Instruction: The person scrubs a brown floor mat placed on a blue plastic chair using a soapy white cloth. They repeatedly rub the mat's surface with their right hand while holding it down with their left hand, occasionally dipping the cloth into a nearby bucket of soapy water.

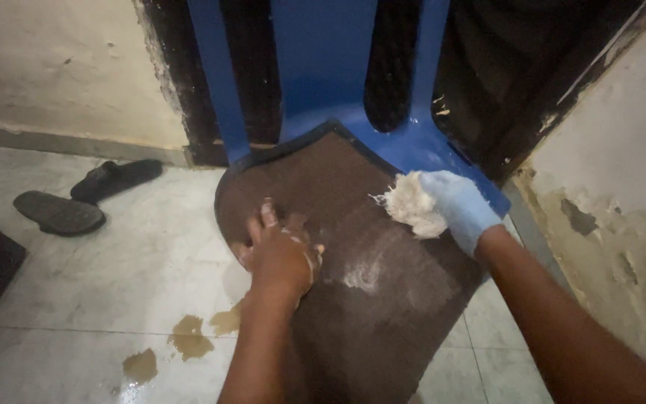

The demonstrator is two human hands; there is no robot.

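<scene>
A brown doormat [383, 299] with a dark border lies draped over the seat of a blue plastic chair [323, 67]. My left hand [282, 251], bare and flecked with suds, presses flat on the mat near its left edge. My right hand [461, 206] wears a pale blue glove and grips a whitish, soapy scrubbing wad [411, 203] held against the mat's upper right part. A patch of white foam [364, 277] sits on the mat between the two hands.
A pair of black slippers [84, 196] lies on the tiled floor at the left. Brown dirty-water puddles [188, 340] spread on the tiles below the mat. A peeling wall [622, 187] stands close on the right, dark door frame behind the chair.
</scene>
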